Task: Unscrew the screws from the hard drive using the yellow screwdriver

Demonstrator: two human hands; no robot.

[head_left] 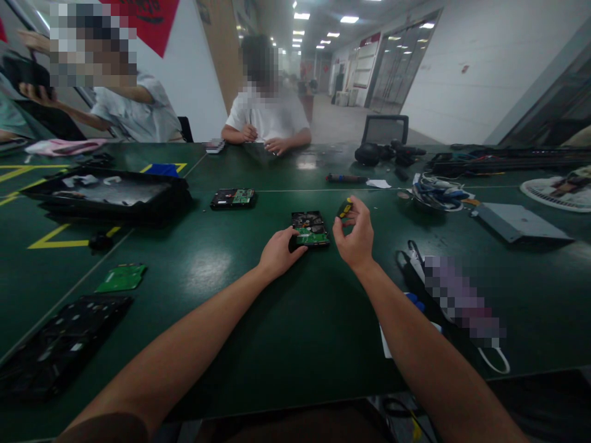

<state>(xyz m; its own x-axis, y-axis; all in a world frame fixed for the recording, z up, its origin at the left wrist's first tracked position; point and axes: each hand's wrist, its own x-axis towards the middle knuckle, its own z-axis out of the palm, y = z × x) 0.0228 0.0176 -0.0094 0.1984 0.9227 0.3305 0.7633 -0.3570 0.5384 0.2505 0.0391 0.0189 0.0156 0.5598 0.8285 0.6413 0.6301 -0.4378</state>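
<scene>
A hard drive (310, 223) with a green circuit board on its face lies on the green table in front of me. My left hand (281, 253) grips its left edge, the thumb on top and the fingers along the near side. Just right of the drive, my right hand (355, 234) is raised above the table. Its thumb and fingers are closed on the yellow-and-black handle of a screwdriver (345, 209); I cannot make out the shaft. A second hard drive (233, 198) lies farther back on the left, apart from both hands.
Left stand a black tray (111, 195), a loose green circuit board (121, 278) and black drive casings (60, 344). Right lie a cable bundle (438, 192), a metal box (521, 223) and a lanyard with a badge (462, 298). Two people sit across the table (240, 307).
</scene>
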